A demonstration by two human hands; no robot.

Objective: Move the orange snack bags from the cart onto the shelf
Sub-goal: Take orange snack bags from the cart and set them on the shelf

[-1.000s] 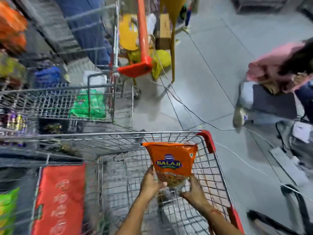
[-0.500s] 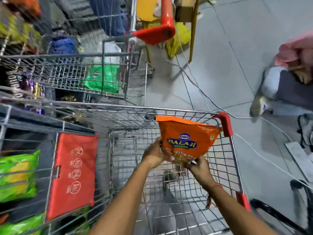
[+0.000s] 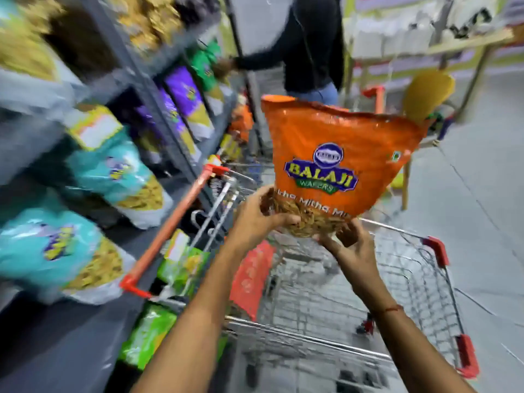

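An orange snack bag (image 3: 337, 154) with a blue and yellow logo is held upright above the wire cart (image 3: 425, 282). My left hand (image 3: 255, 214) grips its lower left corner. My right hand (image 3: 348, 242) supports its bottom right edge from below. The grey shelf (image 3: 147, 92) runs along the left, packed with teal, purple and green bags. The part of the cart basket that shows below the bag holds no orange bags.
A second cart with an orange handle (image 3: 170, 231) stands between me and the shelf, holding green bags (image 3: 181, 268). A person in a dark top (image 3: 309, 46) stands ahead at the shelf. A yellow chair (image 3: 425, 95) is at the right, on grey floor.
Both hands have lifted the orange bag up out of the cart. The view has swung upward and left, bringing the shelf and the person ahead into sight.
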